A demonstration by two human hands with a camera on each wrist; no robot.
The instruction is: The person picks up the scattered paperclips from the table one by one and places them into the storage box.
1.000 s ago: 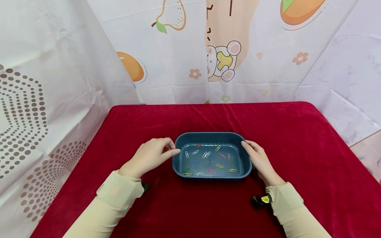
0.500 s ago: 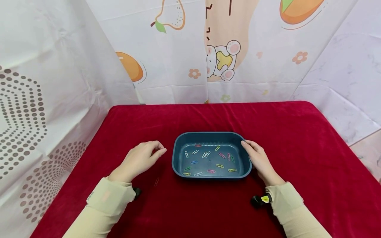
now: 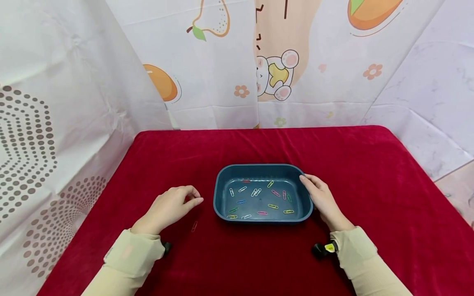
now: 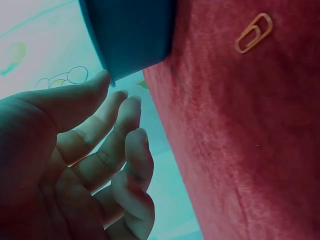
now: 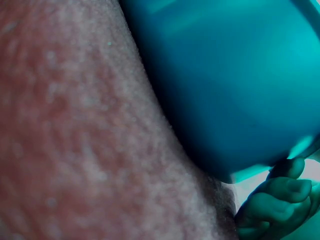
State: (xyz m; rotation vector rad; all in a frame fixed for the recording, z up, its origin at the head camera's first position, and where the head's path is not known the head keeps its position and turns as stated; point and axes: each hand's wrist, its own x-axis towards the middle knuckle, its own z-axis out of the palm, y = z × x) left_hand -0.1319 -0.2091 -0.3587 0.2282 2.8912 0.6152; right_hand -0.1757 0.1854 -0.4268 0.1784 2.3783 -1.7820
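Note:
A dark blue plastic tub [image 3: 263,220] stands on the red cloth, with several coloured paper clips scattered over its floor. My right hand [image 3: 325,203] grips the tub's right side, thumb at the rim and fingers against the outer wall; the right wrist view shows curled fingers [image 5: 275,202] by the wall's end. Left of the tub, my left hand [image 3: 168,209] hovers over the cloth with its fingers loosely bent and nothing between them. One pinkish paper clip [image 3: 194,226] lies on the cloth just right of and below that hand; the left wrist view shows this clip [image 4: 255,33] too.
Red velvet cloth [image 3: 352,152] covers the table and reaches its back edge. White printed curtains [image 3: 207,82] hang behind and at the sides. A small black device [image 3: 320,250] sits at the right wrist.
My left hand has drawn back from the tub's left rim, moving left and toward me, and its fingertips have parted. The right hand and tub have stayed in place.

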